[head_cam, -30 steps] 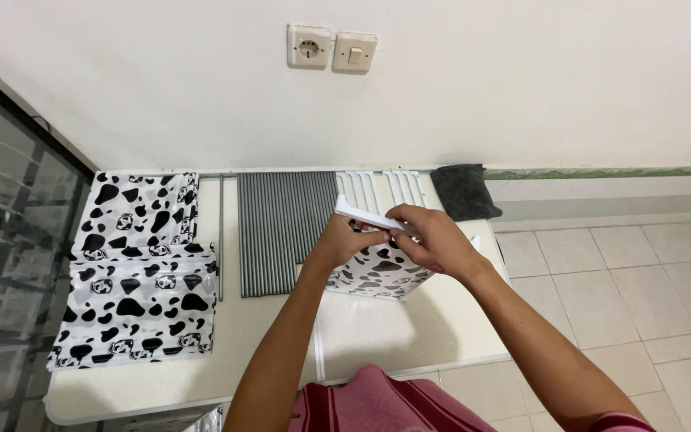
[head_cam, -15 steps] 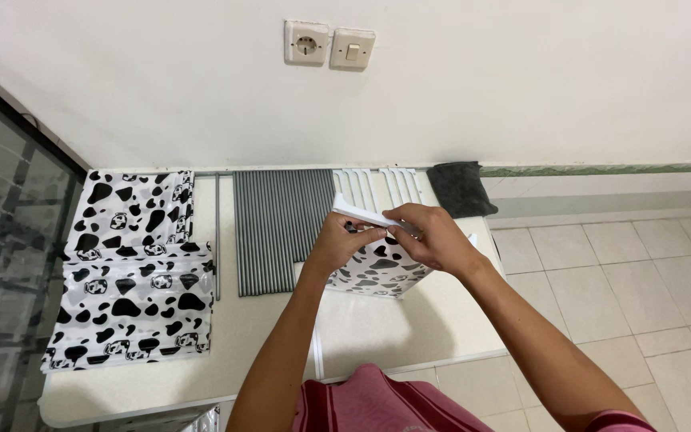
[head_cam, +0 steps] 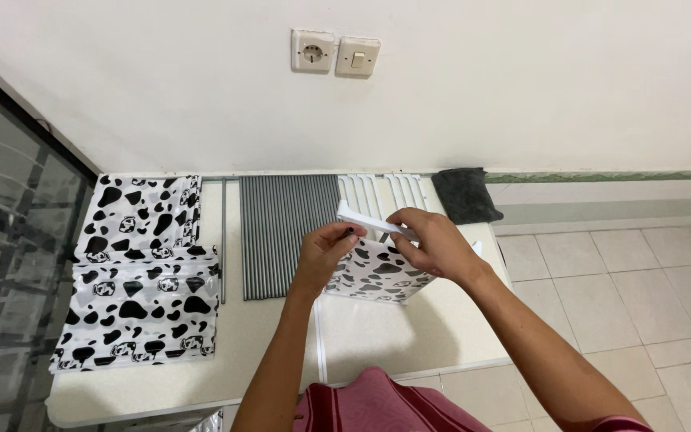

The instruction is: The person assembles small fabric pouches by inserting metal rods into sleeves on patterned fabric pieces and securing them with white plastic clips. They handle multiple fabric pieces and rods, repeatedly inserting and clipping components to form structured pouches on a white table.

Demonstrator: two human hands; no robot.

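My right hand [head_cam: 435, 242] grips a flat white plastic piece [head_cam: 359, 214] and holds it up over the table. My left hand [head_cam: 323, 253] is just below the piece's left end, its fingers pinched around something small and dark whose shape I cannot make out. Beneath both hands a folded cow-print sheet [head_cam: 379, 277] lies on the white table [head_cam: 409, 328]. A row of thin grey rods [head_cam: 285, 232] lies just left of my left hand.
Two more cow-print sheets [head_cam: 141, 268] lie at the table's left. Several white plastic strips [head_cam: 381, 188] and a dark grey cloth [head_cam: 464, 194] sit at the back by the wall. A glass pane [head_cam: 9, 240] borders the left; tiled floor [head_cam: 617, 296] lies to the right.
My left hand has dropped slightly away from the white piece, which it touched a second ago. My right hand keeps the piece in the same place.
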